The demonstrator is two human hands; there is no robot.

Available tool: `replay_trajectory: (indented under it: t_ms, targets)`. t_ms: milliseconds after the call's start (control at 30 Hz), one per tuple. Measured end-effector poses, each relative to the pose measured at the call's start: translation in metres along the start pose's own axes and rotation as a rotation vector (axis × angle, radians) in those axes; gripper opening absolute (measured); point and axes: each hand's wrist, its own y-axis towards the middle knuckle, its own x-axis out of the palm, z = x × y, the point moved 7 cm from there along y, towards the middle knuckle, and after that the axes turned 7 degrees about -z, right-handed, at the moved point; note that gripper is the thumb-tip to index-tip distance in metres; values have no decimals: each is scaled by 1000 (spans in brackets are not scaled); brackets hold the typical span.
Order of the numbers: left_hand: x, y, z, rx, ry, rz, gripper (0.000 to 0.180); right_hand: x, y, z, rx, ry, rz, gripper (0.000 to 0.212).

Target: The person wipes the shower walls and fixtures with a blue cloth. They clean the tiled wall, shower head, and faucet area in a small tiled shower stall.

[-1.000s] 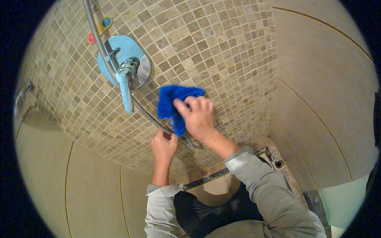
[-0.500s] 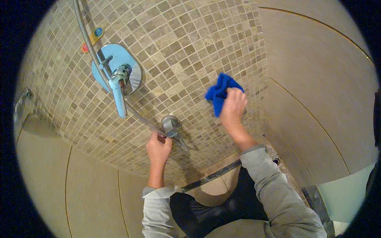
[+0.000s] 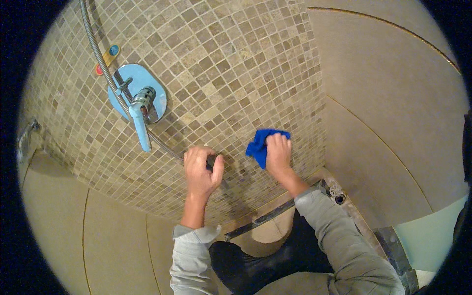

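Note:
My right hand (image 3: pixel 279 155) presses a crumpled blue cloth (image 3: pixel 257 149) against the mosaic-tiled wall (image 3: pixel 216 93), low and near the corner. To its left, my left hand (image 3: pixel 202 169) is wrapped round the metal wall fitting, thumb apart on the right side. The hand hides nearly all of that fitting; only a dark bit shows between thumb and fingers. A flexible metal shower hose (image 3: pixel 164 146) runs down to this spot. Up and to the left, a shower mixer tap (image 3: pixel 142 101) with a long lever is mounted on a rounded chrome plate (image 3: pixel 160 109).
A yellow tag with red and blue ends (image 3: pixel 109 58) is on the wall above the mixer. Another metal fixture (image 3: pixel 27 137) sits at the far left. Smooth beige panels (image 3: pixel 378 108) flank the mosaic. A round floor drain (image 3: pixel 336 191) lies by the right corner, near a dark strip (image 3: pixel 260 219).
My right hand has brought the blue cloth lower on the tiles. My left hand has moved up from beside the wall fitting and now covers it. The view has shifted slightly.

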Motion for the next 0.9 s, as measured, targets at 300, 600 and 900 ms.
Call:
replay_trajectory:
  t_ms: [300,600,900]
  targets:
    - [23,9,-8,2,40,-110,18,-19,44,-101,-327,142,19,31]
    - [29,6,-12,9,111,-14,11,-3,-10,71,261,172,185,21]
    - [26,6,-10,-10,118,6,11,-17,51,-75,-303,129,253,42]
